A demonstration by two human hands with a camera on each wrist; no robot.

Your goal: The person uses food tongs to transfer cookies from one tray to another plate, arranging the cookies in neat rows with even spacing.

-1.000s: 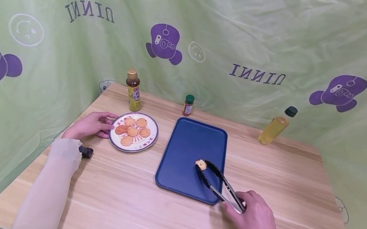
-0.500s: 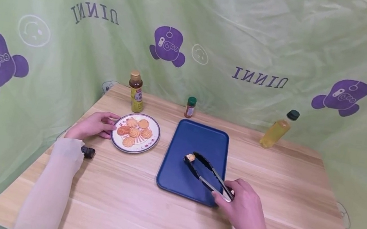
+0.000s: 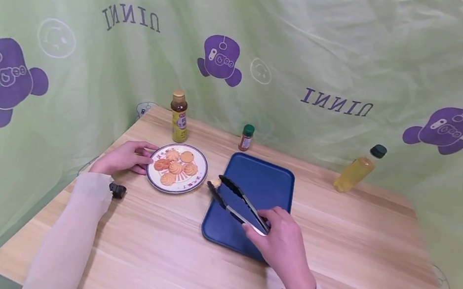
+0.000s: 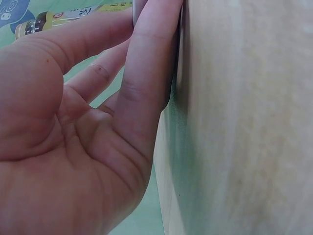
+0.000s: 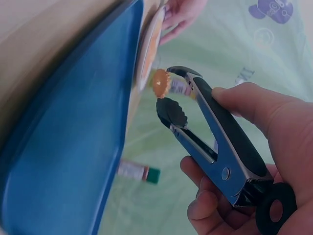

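Note:
My right hand grips a pair of black and silver tongs, thumb on one arm and fingers on the other. Between the tong tips is a small cookie with a scalloped edge, partly hidden by them in the head view. The tips hover over the left edge of the blue tray. On the left, a white plate with a dark rim bears several swirled and round cookies. My left hand holds this plate by its left rim; its thumb and fingers meet there in the left wrist view.
Behind the plate stands a sauce bottle with a gold cap. A small green-capped spice jar is behind the tray. An oil bottle stands at the back right of the wooden table. Green printed cloth hangs around the table.
My right hand has carried the tongs and cookie leftward from the right part of the tray to its left edge, nearer the plate. My left hand stays at the plate rim.

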